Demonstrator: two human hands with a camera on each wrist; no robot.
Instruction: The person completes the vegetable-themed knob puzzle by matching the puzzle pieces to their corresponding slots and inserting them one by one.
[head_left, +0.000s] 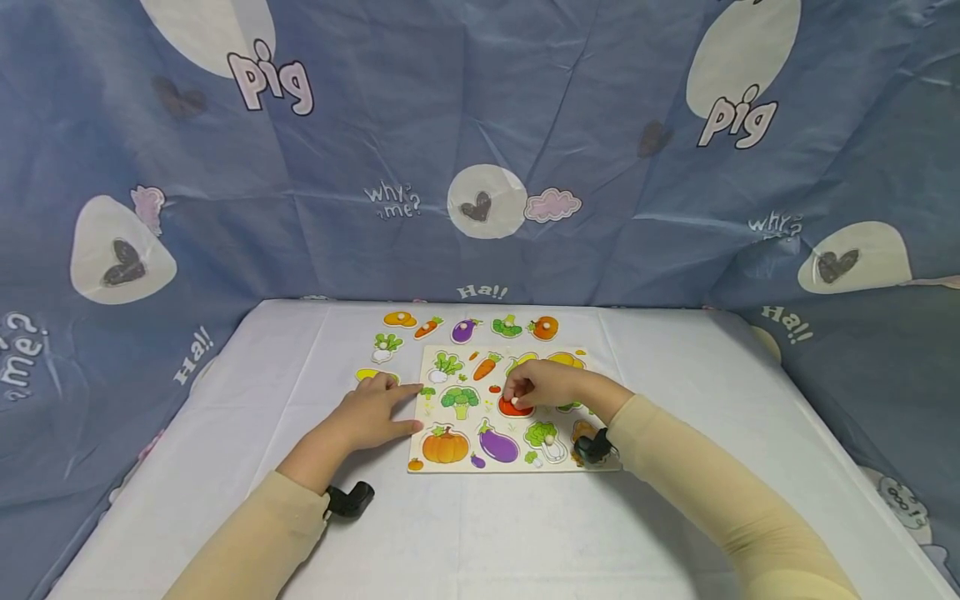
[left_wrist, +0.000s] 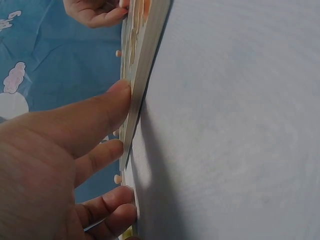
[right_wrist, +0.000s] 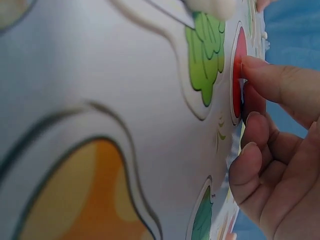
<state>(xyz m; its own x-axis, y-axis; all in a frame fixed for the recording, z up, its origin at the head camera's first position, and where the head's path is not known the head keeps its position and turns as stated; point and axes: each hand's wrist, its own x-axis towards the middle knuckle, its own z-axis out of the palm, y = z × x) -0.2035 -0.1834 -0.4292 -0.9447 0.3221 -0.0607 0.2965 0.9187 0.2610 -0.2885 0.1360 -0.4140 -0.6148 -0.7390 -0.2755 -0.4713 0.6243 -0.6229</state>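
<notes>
A wooden vegetable puzzle board [head_left: 517, 465] lies flat on the table. My right hand [head_left: 543, 383] is over its middle, thumb and fingertip pinching the knob of the red tomato piece [right_wrist: 238, 95]. That piece lies at the tomato's place on the board. My left hand [head_left: 369, 414] spreads at the board's left side, with the thumb and index finger touching the board edge [left_wrist: 134, 112]. A yellow piece [head_left: 366, 374] is partly hidden behind the left hand. Nearer me on the board, a bok choy piece [head_left: 538, 435] with a knob sits in its outline.
Loose knobbed pieces lie beyond the board: a potato [head_left: 400, 319], a carrot [head_left: 428, 327], an eggplant [head_left: 462, 332], a broccoli [head_left: 507, 327] and a pumpkin [head_left: 547, 330]. A white radish piece [head_left: 382, 353] lies left of it. Printed blue cloth [head_left: 420, 258] hangs behind the white table [head_left: 465, 533].
</notes>
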